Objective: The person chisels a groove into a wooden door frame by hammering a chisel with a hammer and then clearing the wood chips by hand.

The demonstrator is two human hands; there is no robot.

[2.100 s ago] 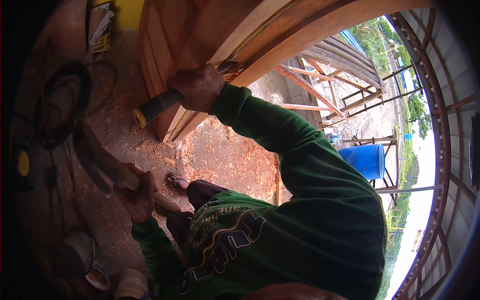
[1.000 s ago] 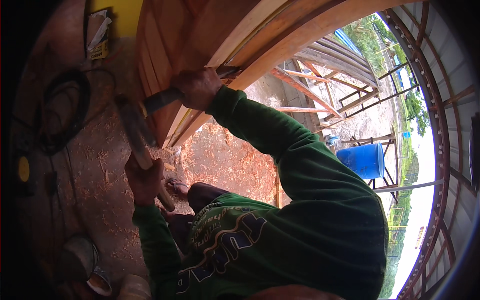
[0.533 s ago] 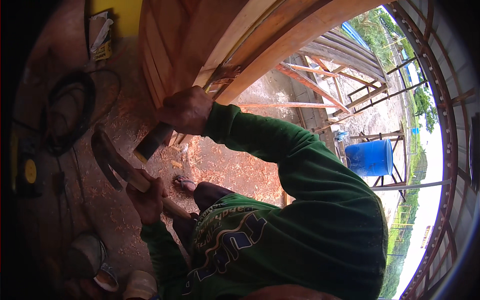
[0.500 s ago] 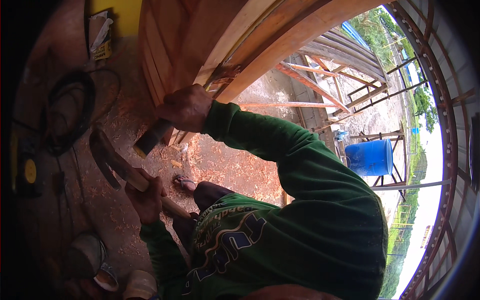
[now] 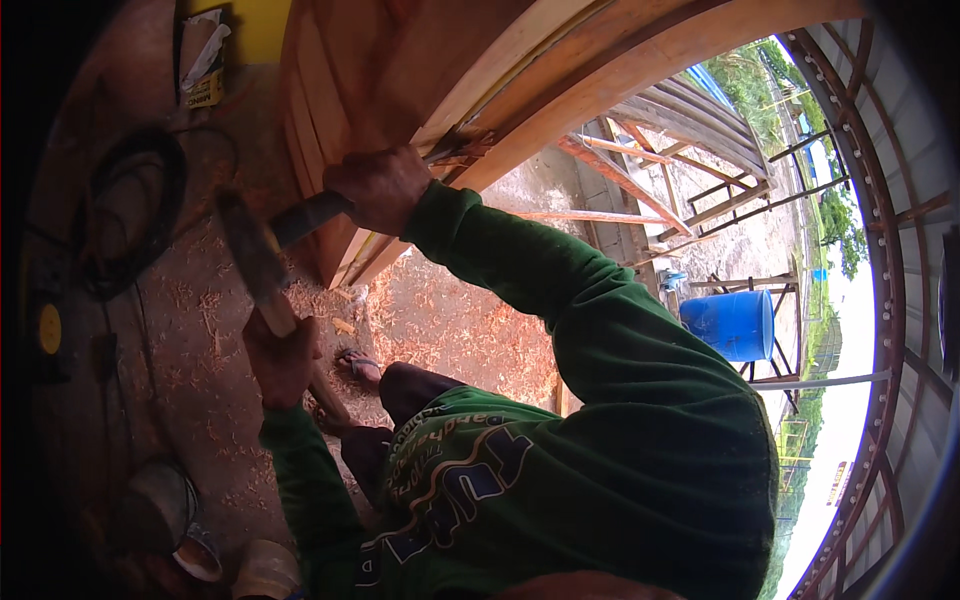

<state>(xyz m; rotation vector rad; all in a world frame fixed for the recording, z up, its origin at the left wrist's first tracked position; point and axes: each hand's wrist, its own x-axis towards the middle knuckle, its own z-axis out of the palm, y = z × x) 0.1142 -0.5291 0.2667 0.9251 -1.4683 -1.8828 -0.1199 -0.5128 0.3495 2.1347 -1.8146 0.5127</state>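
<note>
My left hand grips the wooden handle of a claw hammer. The hammer's metal head, blurred by motion, is up against the butt end of a dark-handled chisel; whether they touch I cannot tell for sure. Closed around the chisel's handle is my right hand. The chisel points toward the edge of a large reddish-brown wooden panel, where curled, splintered wood shows just beyond my fingers. Its tip is hidden among those splinters.
Wood shavings cover the floor around my sandalled foot. A coiled black cable lies at the left, with a bucket at the lower left. Timber frames and a blue barrel stand to the right.
My left hand has swung the hammer head up and toward the chisel's butt, closing the gap between them. My right hand has shifted slightly up, still holding the chisel.
</note>
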